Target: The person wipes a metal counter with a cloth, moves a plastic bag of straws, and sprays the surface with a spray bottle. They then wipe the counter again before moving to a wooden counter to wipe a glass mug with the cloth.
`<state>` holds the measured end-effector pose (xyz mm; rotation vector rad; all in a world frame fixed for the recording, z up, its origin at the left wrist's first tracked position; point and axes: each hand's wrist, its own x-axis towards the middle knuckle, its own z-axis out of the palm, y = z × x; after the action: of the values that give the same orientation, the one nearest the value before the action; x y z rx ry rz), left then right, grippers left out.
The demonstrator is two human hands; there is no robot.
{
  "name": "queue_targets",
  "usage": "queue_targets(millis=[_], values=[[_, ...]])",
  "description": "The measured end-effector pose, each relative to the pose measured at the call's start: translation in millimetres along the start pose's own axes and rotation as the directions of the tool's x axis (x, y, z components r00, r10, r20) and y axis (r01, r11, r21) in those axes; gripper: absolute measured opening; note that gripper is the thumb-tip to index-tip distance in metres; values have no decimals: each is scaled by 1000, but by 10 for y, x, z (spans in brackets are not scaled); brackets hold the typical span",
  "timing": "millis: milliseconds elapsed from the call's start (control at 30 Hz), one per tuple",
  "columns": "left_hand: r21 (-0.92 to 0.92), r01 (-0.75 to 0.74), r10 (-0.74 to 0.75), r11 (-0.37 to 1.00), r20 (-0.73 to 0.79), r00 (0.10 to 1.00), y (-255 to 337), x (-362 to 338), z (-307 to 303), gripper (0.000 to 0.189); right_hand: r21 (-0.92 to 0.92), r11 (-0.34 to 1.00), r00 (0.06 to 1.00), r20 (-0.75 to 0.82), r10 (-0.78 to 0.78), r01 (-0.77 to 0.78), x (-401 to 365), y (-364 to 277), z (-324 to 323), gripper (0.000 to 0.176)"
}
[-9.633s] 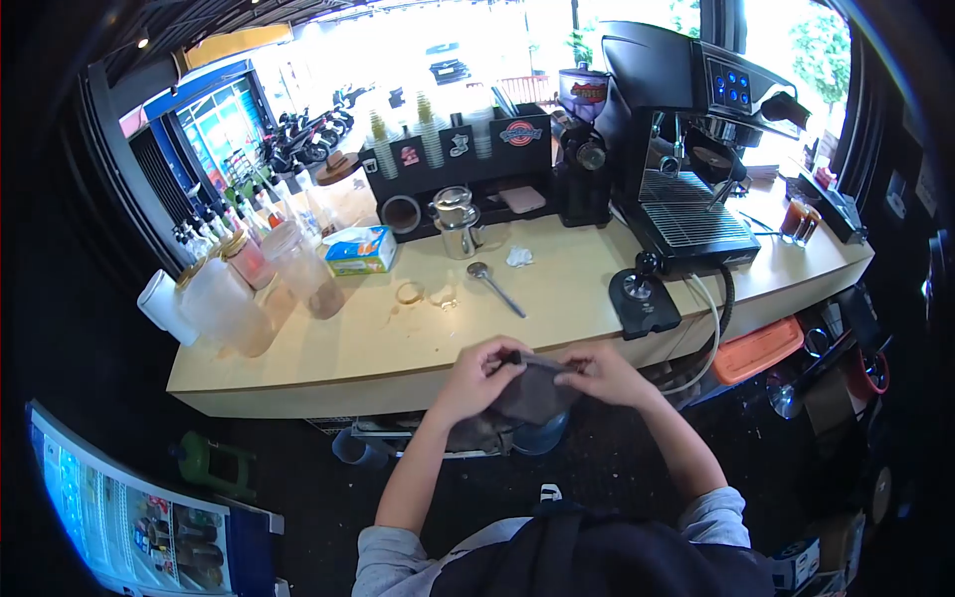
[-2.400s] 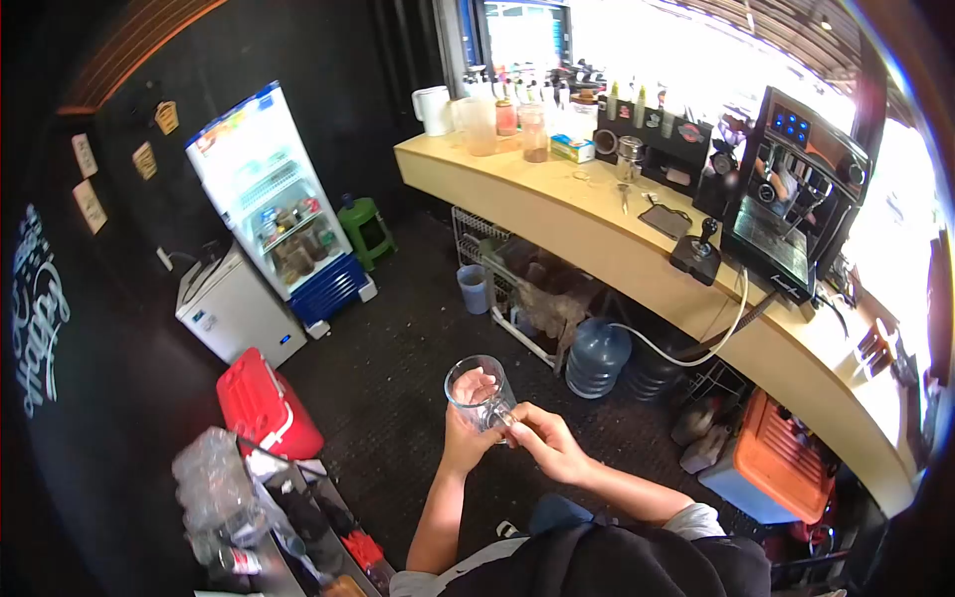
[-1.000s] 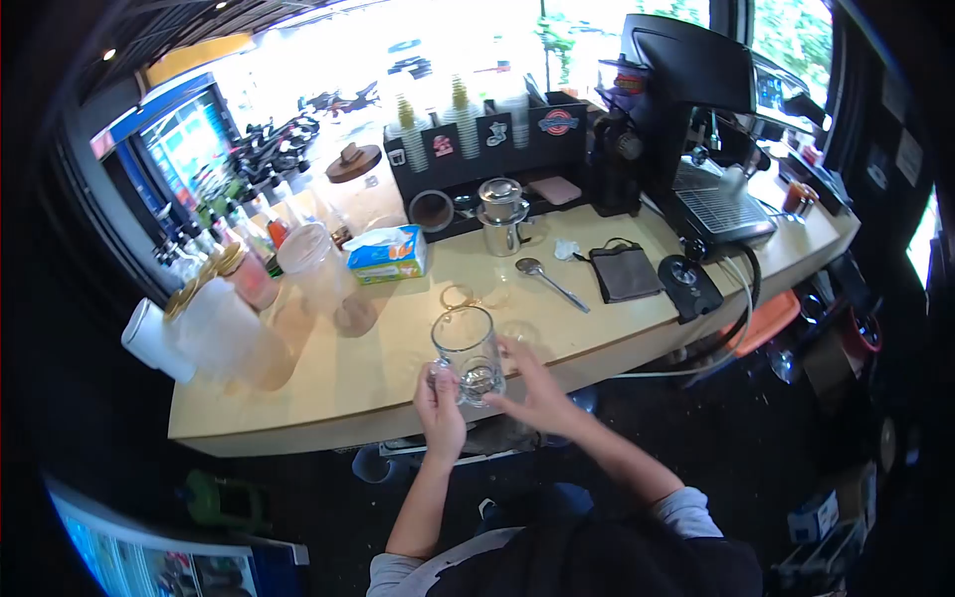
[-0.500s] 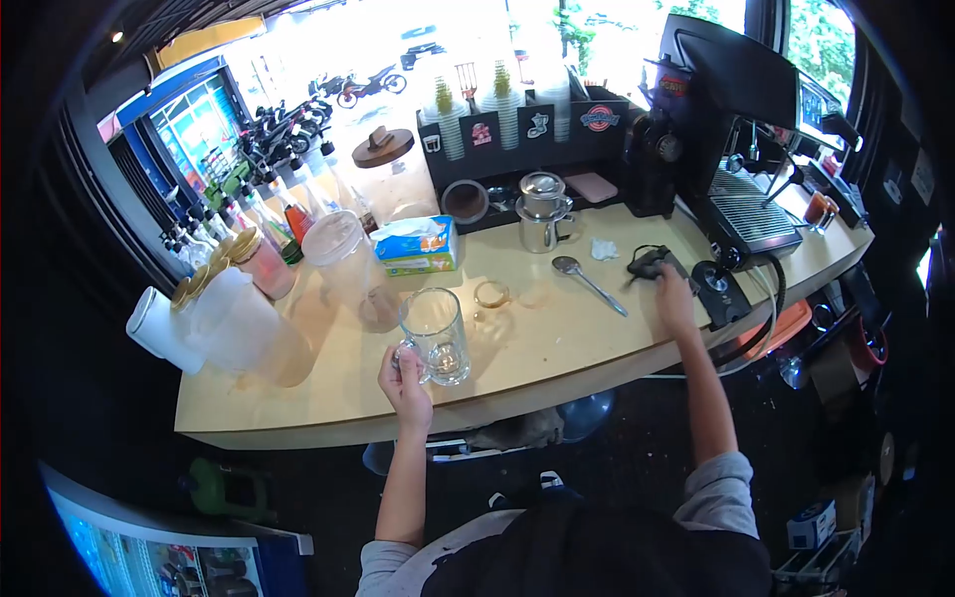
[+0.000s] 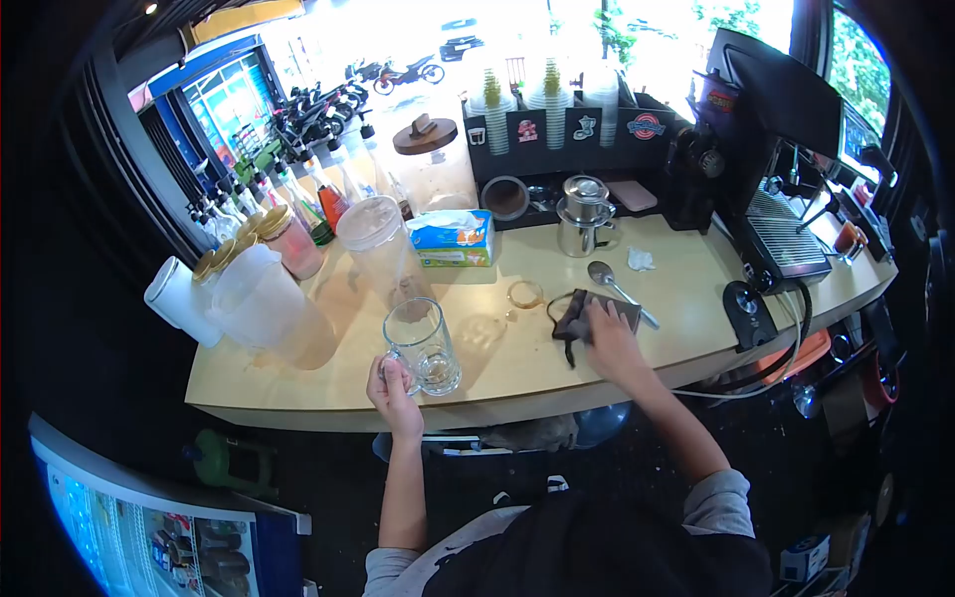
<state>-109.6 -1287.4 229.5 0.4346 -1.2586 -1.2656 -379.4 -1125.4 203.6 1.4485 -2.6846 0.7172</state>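
A clear glass mug [image 5: 422,343] is held by its handle in my left hand [image 5: 396,393], closed, just above the counter's front part. My right hand [image 5: 614,348] is on a dark cloth [image 5: 565,318], its fingers pressed into the fabric against the counter. A strap-like end of the cloth trails toward the front edge. Behind the right hand lies a metal spoon [image 5: 601,273], its handle partly beyond the cloth. Left of the cloth, a wet brown ring [image 5: 524,294] marks the wood. A metal drip filter [image 5: 586,199] sits on a steel cup [image 5: 577,240] farther back.
A tissue box [image 5: 453,257], a tall translucent container [image 5: 383,249] and pale jars [image 5: 254,298] stand on the counter [image 5: 477,383] at left. Syrup bottles [image 5: 329,199] line the window side. Crumpled tissue [image 5: 640,260] lies right of the cup; an espresso machine [image 5: 786,224] stands farther right.
My right hand has drawn the dark cloth leftward from beside the black mat to in front of the spoon, spreading it out. My left hand still holds the mug. The view has shifted slightly.
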Motion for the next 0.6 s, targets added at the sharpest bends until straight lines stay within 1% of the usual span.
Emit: queue_targets(millis=[33, 67, 133, 200, 267, 333, 400, 433, 500, 533, 600], values=[[-11, 0, 0, 1000, -12, 1000, 21, -8, -28, 29, -265, 956, 988, -58, -146, 126, 50, 70, 310, 61], [-21, 1, -2, 1000, -25, 1000, 43, -21, -61, 29, -261, 956, 987, -51, -154, 135, 135, 58, 360, 61], [-28, -7, 6, 1000, -46, 999, 75, -43, -127, 28, -37, 998, 998, -6, -57, 57, 427, 12, 378, 65], [-37, -12, 9, 999, -62, 998, 116, -78, -199, 28, -46, 997, 998, -2, -55, 55, 745, -89, 465, 63], [26, -16, 18, 1000, -70, 997, 159, -90, -253, 32, -59, 997, 999, -6, -53, 53, 976, -275, 572, 61], [10, -22, 23, 1000, -90, 996, 188, -97, -282, 32, -50, 990, 986, 102, -129, 135, 1090, -545, 676, 55], [-11, -23, 21, 1000, -110, 994, 166, -100, -296, 32, 16, 953, 941, 154, -301, 302, 970, -790, 746, 52], [-35, -37, 34, 999, -97, 995, 141, -90, -314, 30, 42, 936, 915, 201, -350, 349, 831, -900, 716, 54], [-62, -58, 52, 996, -84, 995, 126, -59, -313, 29, 85, 858, 837, 188, -513, 507, 493, -948, 627, 53], [-48, -54, 50, 997, -82, 995, 124, -43, -306, 29, 82, 858, 838, 185, -513, 508, 482, -876, 601, 53], [-35, -51, 48, 998, -82, 996, 119, -22, -305, 28, 164, 850, 828, 195, -525, 500, 438, -556, 499, 51]])
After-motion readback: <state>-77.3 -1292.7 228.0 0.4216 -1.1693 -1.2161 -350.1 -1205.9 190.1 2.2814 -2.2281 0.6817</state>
